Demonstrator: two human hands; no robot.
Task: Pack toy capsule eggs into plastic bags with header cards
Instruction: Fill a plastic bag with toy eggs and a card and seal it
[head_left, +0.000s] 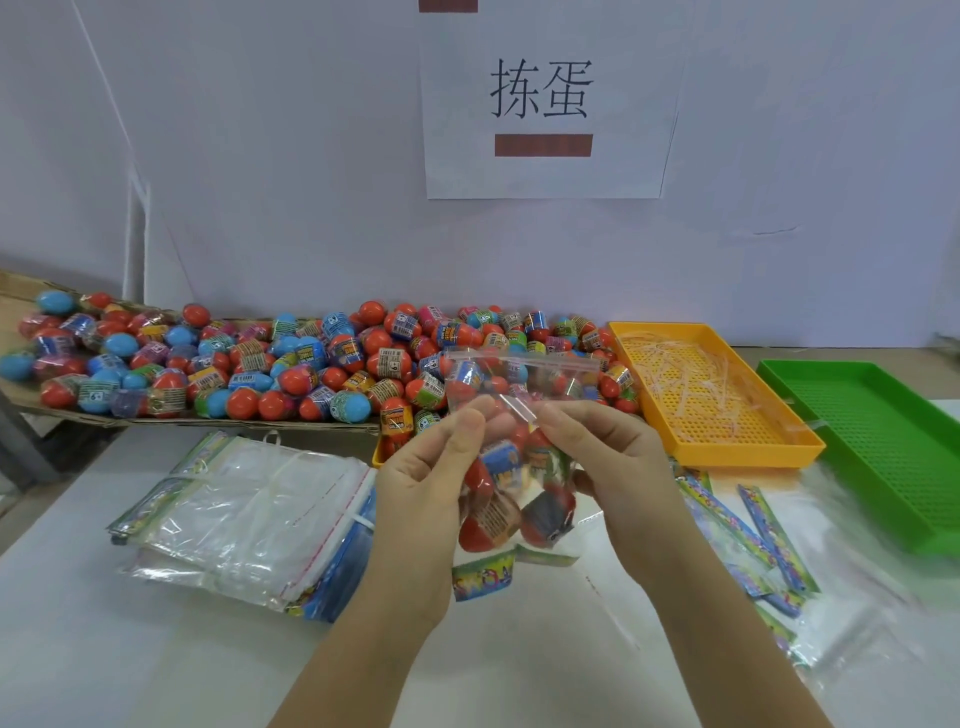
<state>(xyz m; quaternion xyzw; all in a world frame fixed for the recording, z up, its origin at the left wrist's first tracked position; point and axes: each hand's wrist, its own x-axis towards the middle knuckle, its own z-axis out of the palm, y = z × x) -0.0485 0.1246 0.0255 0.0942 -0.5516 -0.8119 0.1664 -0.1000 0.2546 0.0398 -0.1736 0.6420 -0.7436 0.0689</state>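
Observation:
I hold a clear plastic bag (519, 499) upright over the white table, with several red and blue capsule eggs inside and its colourful header card (485, 574) at the bottom. My left hand (426, 499) pinches the bag's upper left side. My right hand (613, 467) pinches the upper right, near the open flap with its red-edged adhesive strip (519, 364). A big pile of loose capsule eggs (311, 364) lies behind on cardboard.
A stack of empty bags with header cards (244, 514) lies at the left. An orange perforated tray (701, 395) holds peeled clear strips. A green tray (883, 447) stands at the right. More bags and cards (753, 535) lie under my right forearm's side. A white wall with a paper sign (545, 98) stands behind.

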